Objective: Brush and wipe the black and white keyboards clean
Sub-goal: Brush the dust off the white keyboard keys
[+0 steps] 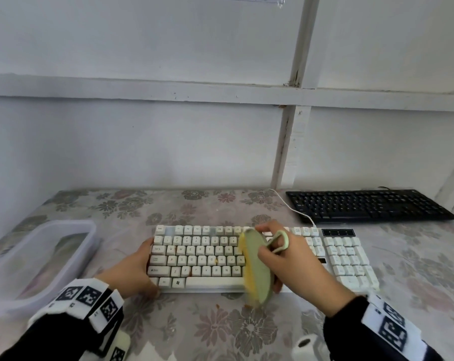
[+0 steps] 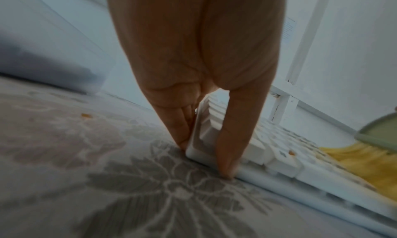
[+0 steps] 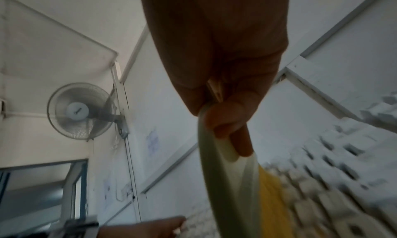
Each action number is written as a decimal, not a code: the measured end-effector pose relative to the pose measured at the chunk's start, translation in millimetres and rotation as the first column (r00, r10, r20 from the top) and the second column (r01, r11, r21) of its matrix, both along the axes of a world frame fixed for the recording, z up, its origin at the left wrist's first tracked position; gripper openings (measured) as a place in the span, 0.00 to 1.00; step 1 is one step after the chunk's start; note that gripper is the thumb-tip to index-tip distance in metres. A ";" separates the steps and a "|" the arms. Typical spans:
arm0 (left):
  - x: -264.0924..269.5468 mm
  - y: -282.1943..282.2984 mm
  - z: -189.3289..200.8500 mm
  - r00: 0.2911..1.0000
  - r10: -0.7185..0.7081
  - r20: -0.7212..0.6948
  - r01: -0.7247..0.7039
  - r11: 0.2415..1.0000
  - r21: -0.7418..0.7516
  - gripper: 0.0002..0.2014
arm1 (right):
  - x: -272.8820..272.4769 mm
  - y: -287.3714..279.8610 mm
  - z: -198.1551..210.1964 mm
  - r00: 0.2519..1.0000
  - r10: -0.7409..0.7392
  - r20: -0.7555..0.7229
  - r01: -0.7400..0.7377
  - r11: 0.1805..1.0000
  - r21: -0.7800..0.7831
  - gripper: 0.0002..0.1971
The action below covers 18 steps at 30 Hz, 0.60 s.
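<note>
A white keyboard (image 1: pixel 199 256) lies on the flowered tablecloth near the front edge. My left hand (image 1: pixel 136 267) grips its left end, with the thumb on the front edge and the fingers along the side (image 2: pixel 182 136). My right hand (image 1: pixel 285 259) grips a pale green brush (image 1: pixel 258 267) with yellow bristles (image 2: pixel 365 162), held on edge over the keyboard's middle keys. Orange crumbs sit on the keys (image 1: pixel 216 261) and on the cloth in front (image 1: pixel 217 306). A black keyboard (image 1: pixel 369 205) lies at the back right, untouched.
A clear plastic tub (image 1: pixel 38 256) stands at the left of the table. A white cable (image 1: pixel 291 208) runs from the white keyboard toward the wall. A white roll (image 1: pixel 305 346) sits at the front edge. A white wall closes off the back.
</note>
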<state>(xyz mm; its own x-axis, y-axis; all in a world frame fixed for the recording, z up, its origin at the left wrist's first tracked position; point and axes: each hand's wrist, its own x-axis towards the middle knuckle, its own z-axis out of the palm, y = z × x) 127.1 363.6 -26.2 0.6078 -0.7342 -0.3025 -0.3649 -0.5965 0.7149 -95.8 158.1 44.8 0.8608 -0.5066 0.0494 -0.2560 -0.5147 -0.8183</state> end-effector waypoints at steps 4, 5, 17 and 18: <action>-0.7 -0.8 0.3 1.000 -0.006 -0.006 0.006 1.000 0.002 0.58 | -3.5 -1.5 18.2 1.000 0.001 -0.024 -0.001 1.000 0.000 0.14; -0.7 -1.0 0.3 1.000 -0.006 -0.006 0.006 1.000 0.004 0.58 | 1.0 -3.0 24.1 0.999 -0.026 0.021 0.027 0.999 -0.022 0.14; -2.3 -2.2 0.7 1.000 0.008 0.030 -0.009 1.000 0.024 0.56 | 32.2 4.0 11.5 0.995 -0.080 0.054 0.087 0.986 -0.141 0.09; -1.9 -2.0 0.1 0.999 0.010 0.032 -0.011 1.000 0.027 0.56 | 28.1 6.6 9.7 0.997 -0.065 0.035 0.069 0.987 -0.142 0.09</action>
<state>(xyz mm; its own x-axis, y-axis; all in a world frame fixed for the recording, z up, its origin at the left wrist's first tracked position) 125.1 361.6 -26.1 0.6252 -0.7194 -0.3027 -0.3809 -0.6197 0.6862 -67.7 164.7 54.5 0.8221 -0.5490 0.1507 -0.2703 -0.6094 -0.7454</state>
